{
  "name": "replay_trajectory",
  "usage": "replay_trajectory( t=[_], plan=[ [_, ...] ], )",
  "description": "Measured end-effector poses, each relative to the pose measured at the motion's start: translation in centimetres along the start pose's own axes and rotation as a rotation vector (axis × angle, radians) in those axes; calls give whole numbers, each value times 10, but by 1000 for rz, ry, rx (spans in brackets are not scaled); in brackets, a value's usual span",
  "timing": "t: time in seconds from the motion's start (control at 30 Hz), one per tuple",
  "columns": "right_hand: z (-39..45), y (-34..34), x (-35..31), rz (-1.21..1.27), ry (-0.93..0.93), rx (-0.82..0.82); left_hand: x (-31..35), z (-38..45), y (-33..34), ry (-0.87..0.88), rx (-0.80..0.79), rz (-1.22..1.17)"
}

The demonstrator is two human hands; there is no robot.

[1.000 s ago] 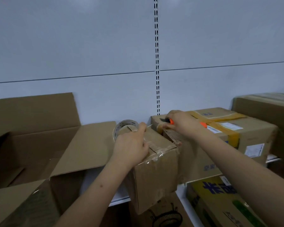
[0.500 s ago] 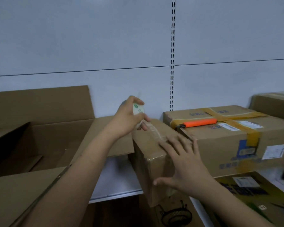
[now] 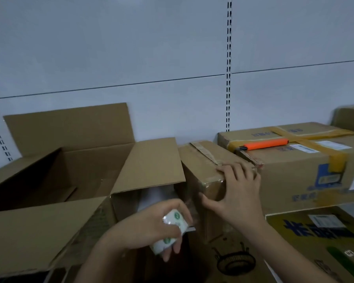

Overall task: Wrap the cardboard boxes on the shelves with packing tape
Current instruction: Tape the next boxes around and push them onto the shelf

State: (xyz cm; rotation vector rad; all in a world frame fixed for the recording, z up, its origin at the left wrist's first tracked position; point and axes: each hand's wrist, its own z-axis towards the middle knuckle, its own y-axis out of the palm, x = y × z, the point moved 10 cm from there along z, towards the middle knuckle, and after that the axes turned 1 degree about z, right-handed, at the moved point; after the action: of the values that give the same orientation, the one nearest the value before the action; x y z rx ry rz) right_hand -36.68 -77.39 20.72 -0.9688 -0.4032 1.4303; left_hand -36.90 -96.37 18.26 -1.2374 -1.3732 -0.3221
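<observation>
On the shelf [image 3: 161, 196], between a large open box [image 3: 86, 180] on the left and a taped carton [image 3: 294, 170] on the right, stands the small cardboard box [image 3: 204, 162], a strip of clear tape running along its top and over the near edge. At that near top corner the right hand [image 3: 236, 193] presses flat, fingers spread on the top and thumb against the near face. Lower and to the left, the left hand [image 3: 161, 229] grips the roll of packing tape [image 3: 172, 231], its white core printed with green marks, fingers curled round it; clear film seems to stretch from the roll toward the near face of the small box, though blur makes that uncertain. On the taped carton lies an orange utility knife [image 3: 266, 144], well apart from both hands. Below the shelf, at the right, sits another carton [image 3: 319, 231] with blue print.
</observation>
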Motion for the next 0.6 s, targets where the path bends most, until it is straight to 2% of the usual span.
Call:
replay_trajectory(
  t=[0.07, 0.2, 0.3, 0.37, 0.47, 0.6],
  plan=[
    [-7, -14, 6, 66, -25, 77, 1, 4, -31, 26, 213, 5],
    [-16, -34, 10, 187, -133, 170, 49, -11, -82, 246, 556, -76],
    [-17, -40, 0, 283, -292, 123, 75, -33, -118, 361, 842, -69],
    [-14, -35, -10, 357, -401, -5, 78, -46, -139, 368, 1028, -81],
    [-3, -21, -21, 392, -508, -304, 75, -45, -146, 351, 1097, -140],
    [27, -3, -12, 51, -556, -510, 70, -26, -140, 321, 969, -190]
  ],
)
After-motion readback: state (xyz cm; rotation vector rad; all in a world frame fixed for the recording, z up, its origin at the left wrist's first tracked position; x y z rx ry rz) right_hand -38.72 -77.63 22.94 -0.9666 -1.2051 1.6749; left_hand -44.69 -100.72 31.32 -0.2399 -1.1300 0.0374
